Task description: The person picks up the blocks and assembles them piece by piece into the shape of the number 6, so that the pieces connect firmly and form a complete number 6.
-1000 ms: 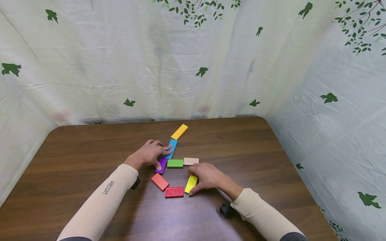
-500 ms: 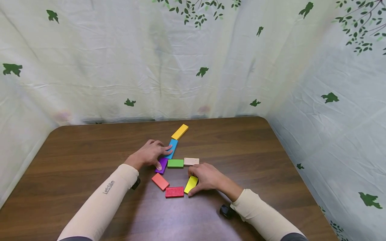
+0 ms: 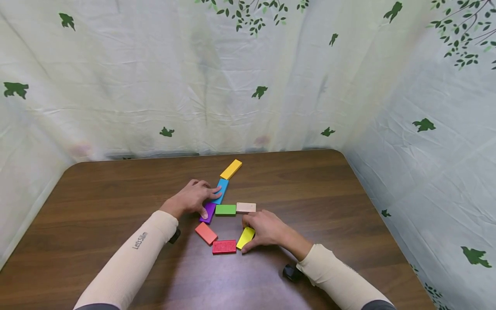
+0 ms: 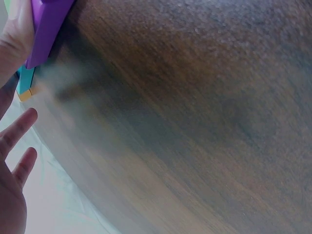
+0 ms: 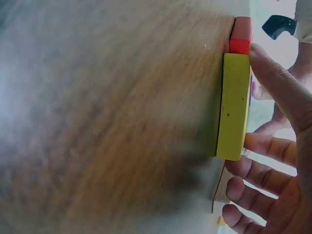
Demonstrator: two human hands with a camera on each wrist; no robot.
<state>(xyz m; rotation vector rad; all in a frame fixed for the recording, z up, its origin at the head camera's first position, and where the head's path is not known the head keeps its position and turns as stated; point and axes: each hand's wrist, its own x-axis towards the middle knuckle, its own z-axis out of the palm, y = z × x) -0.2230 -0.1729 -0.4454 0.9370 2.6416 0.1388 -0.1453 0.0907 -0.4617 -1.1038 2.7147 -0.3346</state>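
My left hand (image 3: 193, 197) reaches over a purple block (image 3: 209, 211) and a blue block (image 3: 222, 187). Its thumb rests on the purple one, and the fingers stretch onto the blue one. Two other fingers stand straight out in the left wrist view. With my right hand (image 3: 267, 228) I hold a yellow block (image 3: 246, 237) by its ends, thumb at the near end and index finger at the far end. That yellow block (image 5: 233, 107) lies against the red block (image 5: 241, 34) in the right wrist view.
A green block (image 3: 225, 210) and a pale pink block (image 3: 246, 208) lie end to end between the hands. An orange-yellow block (image 3: 231, 169) extends the row beyond the blue one. A coral block (image 3: 206, 233) sits left of the red one. A curtain (image 3: 186, 107) hangs behind the wooden table (image 3: 116, 193).
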